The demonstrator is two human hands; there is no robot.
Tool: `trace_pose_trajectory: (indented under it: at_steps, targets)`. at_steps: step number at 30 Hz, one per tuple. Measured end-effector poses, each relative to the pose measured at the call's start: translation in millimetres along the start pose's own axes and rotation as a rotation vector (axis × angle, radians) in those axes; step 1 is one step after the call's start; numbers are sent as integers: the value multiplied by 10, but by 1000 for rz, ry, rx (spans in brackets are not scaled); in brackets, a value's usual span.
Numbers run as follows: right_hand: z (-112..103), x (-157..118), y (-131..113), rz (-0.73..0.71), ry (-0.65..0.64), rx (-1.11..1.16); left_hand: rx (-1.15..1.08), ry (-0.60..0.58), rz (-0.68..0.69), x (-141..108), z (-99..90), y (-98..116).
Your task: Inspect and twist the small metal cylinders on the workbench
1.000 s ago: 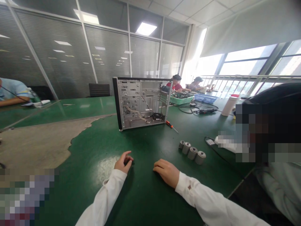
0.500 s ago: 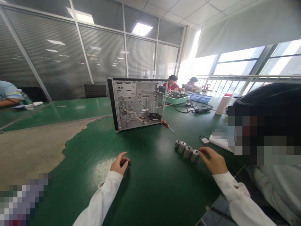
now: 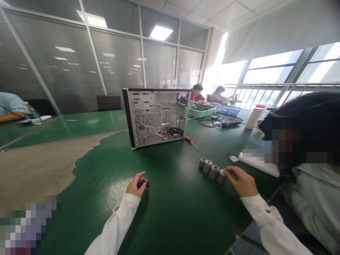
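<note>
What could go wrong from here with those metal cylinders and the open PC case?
The right hand is at the end of a tight row of metal cylinders; a nudge could knock them together. The open PC case stands upright on the green table and could tip if bumped. The orange-handled screwdriver lies loose by its base and might get swept aside.

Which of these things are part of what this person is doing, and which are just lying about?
Part of the work: right hand, at the nearest of four metal cylinders; left hand, resting on the green table.

Lying about: open computer case; orange-handled screwdriver; white bottle.
</note>
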State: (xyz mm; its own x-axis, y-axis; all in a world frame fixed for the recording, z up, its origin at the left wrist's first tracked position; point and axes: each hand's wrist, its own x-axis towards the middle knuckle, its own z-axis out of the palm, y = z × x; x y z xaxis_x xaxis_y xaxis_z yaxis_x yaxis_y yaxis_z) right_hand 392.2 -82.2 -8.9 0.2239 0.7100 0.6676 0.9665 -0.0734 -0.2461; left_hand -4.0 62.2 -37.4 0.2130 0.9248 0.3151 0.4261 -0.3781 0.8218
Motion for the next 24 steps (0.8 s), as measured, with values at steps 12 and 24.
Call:
trace_pose_trajectory:
  at_steps: [12,24]
  targets:
    - [65,73,-145,-110,20,-87,-41,0,-1,-33,-3,49]
    - [247,206,-238,-69,-286,-212,-79,-32,553,-412,-641,1590]
